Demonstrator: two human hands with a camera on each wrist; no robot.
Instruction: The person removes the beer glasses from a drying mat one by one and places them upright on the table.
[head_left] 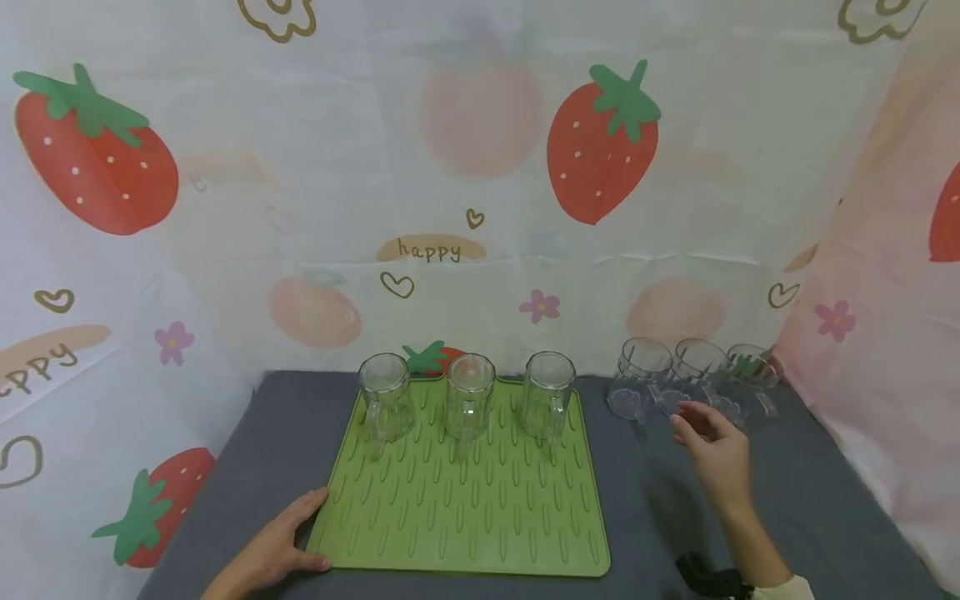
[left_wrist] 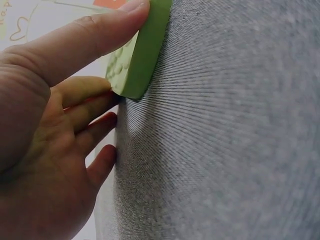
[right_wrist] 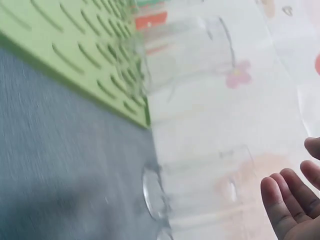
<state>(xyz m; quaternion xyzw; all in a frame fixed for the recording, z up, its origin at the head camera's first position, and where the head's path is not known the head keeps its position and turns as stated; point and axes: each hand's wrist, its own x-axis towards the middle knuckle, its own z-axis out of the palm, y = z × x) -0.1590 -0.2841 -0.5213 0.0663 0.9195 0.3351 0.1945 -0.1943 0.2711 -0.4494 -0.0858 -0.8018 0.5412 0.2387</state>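
A green ribbed drying mat [head_left: 465,508] lies on the grey cloth, with three clear glass mugs [head_left: 468,397] standing upside down along its far edge. My left hand [head_left: 281,546] rests flat at the mat's near left corner [left_wrist: 142,55], thumb on top of the edge. My right hand [head_left: 712,446] hovers with relaxed fingers just in front of three more clear glass mugs [head_left: 693,379] lying on their sides to the right of the mat. In the right wrist view the nearest lying mug [right_wrist: 200,187] is blurred, close to my fingertips [right_wrist: 280,200]; the hand holds nothing.
The grey cloth [head_left: 825,500] covers the table. A strawberry-print sheet [head_left: 480,167] hangs close behind and at both sides. A dark wrist strap [head_left: 708,575] shows on my right forearm.
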